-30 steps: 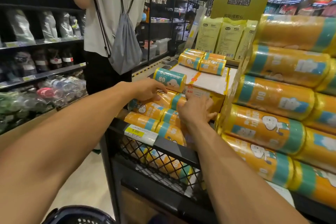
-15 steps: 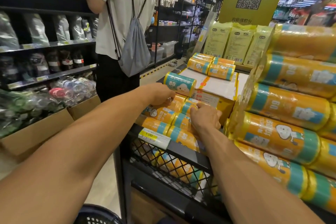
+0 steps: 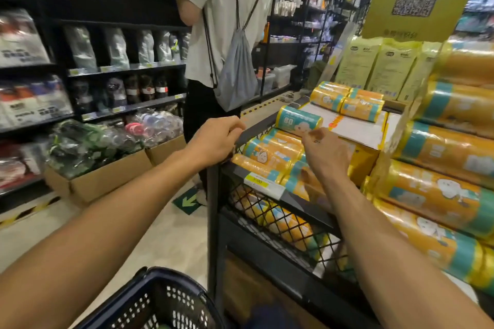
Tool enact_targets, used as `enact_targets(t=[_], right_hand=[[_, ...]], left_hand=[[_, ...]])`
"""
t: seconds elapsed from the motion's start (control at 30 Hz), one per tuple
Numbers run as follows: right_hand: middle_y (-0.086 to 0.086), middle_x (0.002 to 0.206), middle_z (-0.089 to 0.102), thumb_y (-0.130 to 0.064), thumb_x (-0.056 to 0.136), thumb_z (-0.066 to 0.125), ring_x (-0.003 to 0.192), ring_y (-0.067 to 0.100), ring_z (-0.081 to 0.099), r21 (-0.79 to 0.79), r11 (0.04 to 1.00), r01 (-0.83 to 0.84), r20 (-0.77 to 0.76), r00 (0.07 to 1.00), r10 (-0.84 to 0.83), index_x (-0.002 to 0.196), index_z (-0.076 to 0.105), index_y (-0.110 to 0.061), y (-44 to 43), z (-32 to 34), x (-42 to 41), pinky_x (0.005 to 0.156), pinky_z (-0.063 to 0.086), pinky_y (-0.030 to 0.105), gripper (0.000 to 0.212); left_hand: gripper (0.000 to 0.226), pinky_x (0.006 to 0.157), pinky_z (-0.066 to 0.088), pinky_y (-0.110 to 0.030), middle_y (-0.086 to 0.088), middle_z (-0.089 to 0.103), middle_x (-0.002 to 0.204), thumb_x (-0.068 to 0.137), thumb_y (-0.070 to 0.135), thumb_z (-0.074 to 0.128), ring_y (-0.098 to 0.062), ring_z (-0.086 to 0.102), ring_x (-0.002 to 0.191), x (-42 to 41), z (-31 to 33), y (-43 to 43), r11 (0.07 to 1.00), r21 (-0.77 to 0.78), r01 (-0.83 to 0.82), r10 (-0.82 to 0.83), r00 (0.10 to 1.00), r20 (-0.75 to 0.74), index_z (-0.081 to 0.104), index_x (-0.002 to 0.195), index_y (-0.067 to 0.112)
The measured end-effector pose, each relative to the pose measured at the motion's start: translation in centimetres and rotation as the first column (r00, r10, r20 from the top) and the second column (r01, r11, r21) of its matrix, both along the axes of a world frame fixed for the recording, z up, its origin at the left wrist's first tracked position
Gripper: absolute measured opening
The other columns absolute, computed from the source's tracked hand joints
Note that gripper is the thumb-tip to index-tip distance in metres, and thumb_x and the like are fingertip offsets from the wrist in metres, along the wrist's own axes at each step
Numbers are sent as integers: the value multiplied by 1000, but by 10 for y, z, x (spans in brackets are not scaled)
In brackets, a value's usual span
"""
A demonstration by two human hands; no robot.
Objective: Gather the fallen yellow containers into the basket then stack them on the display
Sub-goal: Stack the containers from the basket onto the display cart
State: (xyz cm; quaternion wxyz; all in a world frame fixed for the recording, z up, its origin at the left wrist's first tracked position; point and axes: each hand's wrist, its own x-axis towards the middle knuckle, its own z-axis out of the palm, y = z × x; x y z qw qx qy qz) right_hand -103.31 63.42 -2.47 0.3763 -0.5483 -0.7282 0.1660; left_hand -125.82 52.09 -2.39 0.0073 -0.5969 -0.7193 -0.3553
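Yellow containers (image 3: 267, 155) lying packed in the top bin of the display (image 3: 312, 211), centre of frame, with a teal roll (image 3: 298, 121) resting across them. Just above these, right hand (image 3: 326, 152), fingers loosely curled, holding nothing. At the bin's left corner, left hand (image 3: 213, 141), fingers curled over the rim; gripping or merely resting, cannot tell. Basket (image 3: 160, 299) at lower centre. Taller stack (image 3: 441, 195) at right. Person (image 3: 222, 21) with grey bag (image 3: 235, 77), upper centre.
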Motion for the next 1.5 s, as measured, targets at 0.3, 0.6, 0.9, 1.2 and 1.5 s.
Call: enact_targets(t=[0.3, 0.6, 0.9, 1.2, 1.5], right_hand=[[-8, 107, 73, -54, 96, 62, 108, 12, 64, 43, 758, -651, 21, 759, 651, 117, 73, -25, -135, -20, -88, 94, 48, 33, 37], [-4, 130, 62, -51, 97, 54, 128, 19, 52, 17, 594, -804, 132, 591, 796, 132, 60, -26, -227, -169, -143, 116, 35, 40, 43], [-3, 127, 69, -53, 94, 66, 118, 17, 64, -701, 438, -563, -1, 615, 788, 133, 62, -21, -228, -376, -190, 98, 49, 34, 50], [12, 124, 68, -50, 95, 64, 115, 33, 62, -930, 313, -194, 157, 559, 814, 124, 59, -13, -221, -543, -216, 89, 44, 34, 48], [19, 136, 61, -45, 97, 66, 127, 36, 58, -943, 325, -72, 238, 536, 810, 141, 46, -3, -214, -637, -222, 101, 43, 36, 63]], left_hand=[[27, 91, 53, -37, 11, 69, 116, 106, 43, 48, -11, 63, 108, -22, -98, -198, 899, -2, -439, 400, 817, 415, 65, 124, 32], [26, 84, 42, -28, 2, 69, 112, 104, 35, 56, -18, 64, 106, -16, -295, -294, 711, -336, -617, 664, 433, 609, 63, 125, 21], [33, 87, 47, -32, 1, 67, 106, 105, 36, 55, -23, 66, 104, -20, -452, -316, 558, -636, -533, 801, 145, 581, 59, 130, 15], [32, 89, 49, -33, -5, 70, 109, 98, 46, 63, -25, 66, 103, -18, -597, -290, 410, -831, -376, 874, -99, 476, 55, 112, 18], [74, 89, 55, -36, 5, 72, 103, 68, 80, 70, -24, 71, 98, -1, -748, -269, 442, -850, -286, 844, -190, 502, 60, 111, 21]])
